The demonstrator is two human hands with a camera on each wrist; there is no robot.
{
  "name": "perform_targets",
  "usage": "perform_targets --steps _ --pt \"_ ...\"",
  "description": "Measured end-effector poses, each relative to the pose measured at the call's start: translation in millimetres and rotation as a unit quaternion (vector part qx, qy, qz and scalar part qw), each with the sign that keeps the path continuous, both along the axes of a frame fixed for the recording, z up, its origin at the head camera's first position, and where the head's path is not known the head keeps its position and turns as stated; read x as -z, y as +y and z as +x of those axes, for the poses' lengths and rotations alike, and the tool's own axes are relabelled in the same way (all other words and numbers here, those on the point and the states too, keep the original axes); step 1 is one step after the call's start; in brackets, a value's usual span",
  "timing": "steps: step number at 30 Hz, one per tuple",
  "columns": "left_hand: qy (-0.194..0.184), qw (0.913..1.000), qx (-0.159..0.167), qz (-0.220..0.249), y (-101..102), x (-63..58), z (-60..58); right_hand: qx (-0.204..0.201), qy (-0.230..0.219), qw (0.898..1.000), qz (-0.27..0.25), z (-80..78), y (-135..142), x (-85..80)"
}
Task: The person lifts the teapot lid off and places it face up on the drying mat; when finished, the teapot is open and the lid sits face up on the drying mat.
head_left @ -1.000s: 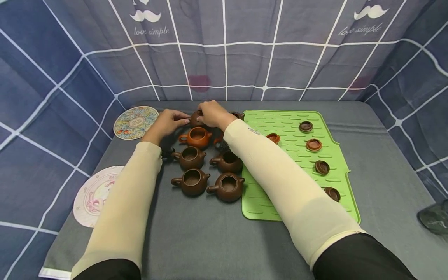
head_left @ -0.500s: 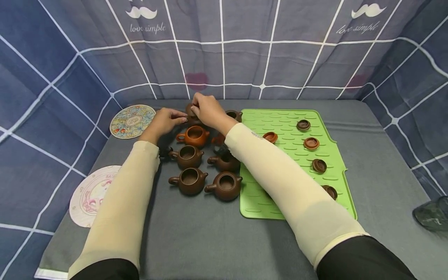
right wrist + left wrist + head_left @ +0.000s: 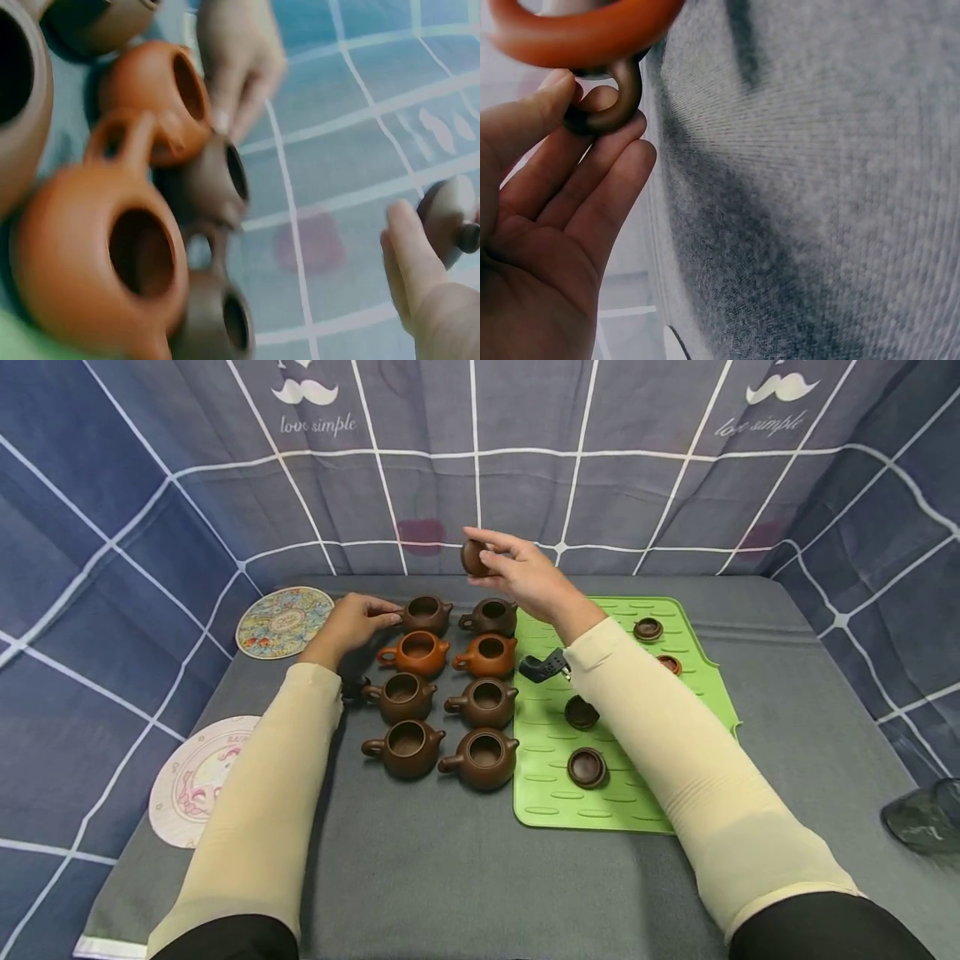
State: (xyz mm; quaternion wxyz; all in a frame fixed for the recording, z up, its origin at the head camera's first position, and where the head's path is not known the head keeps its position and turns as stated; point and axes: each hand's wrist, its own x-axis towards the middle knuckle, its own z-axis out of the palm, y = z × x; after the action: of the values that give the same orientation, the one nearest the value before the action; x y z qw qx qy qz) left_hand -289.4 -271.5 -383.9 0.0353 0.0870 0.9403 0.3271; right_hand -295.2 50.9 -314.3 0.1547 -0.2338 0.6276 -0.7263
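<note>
At the back left of the teapot group, my left hand (image 3: 348, 627) pinches the handle (image 3: 630, 94) of a dark brown teapot (image 3: 425, 612), which stands lidless. Raised above the back of the cloth, my right hand (image 3: 528, 578) holds a small brown teapot lid (image 3: 472, 558); its knob (image 3: 469, 237) shows in the right wrist view. Several more lidless teapots stand in two columns, among them an orange one (image 3: 420, 652) just in front of the left hand's teapot, another orange one (image 3: 489, 654) beside that, and a dark one (image 3: 492, 617) at the back right.
A green ribbed mat (image 3: 540, 806) right of the teapots bears several lids, such as a dark one (image 3: 587, 767). Two round patterned mats, one colourful (image 3: 285, 622), one pink (image 3: 198, 785), lie left. A dark glass (image 3: 926, 817) is far right. Curtains surround the table.
My right hand has lifted the lid off the back-left teapot and moved up and to the right with it. The teapot's opening now shows. My left hand stays at the handle.
</note>
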Motion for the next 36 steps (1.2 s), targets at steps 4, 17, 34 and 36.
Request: perform_targets --steps 4,17,34,36 --pt "-0.004 1.0000 -0.003 0.004 -1 0.3 1.8 0.040 -0.082 0.993 -0.078 -7.7 41 3.7" --pt "0.001 1.0000 -0.002 0.003 -2 0.2 1.1 0.111 -0.076 0.965 0.226 -12.2 131 33.2" --pt "-0.013 0.9998 -0.008 0.008 1 -0.1 5.4 0.103 0.060 0.897 0.426 -4.8 120 66.2" --pt "-0.014 0.9998 -0.009 0.008 1 0.0 5.6 0.103 0.054 0.899 0.422 -5.1 120 66.9"
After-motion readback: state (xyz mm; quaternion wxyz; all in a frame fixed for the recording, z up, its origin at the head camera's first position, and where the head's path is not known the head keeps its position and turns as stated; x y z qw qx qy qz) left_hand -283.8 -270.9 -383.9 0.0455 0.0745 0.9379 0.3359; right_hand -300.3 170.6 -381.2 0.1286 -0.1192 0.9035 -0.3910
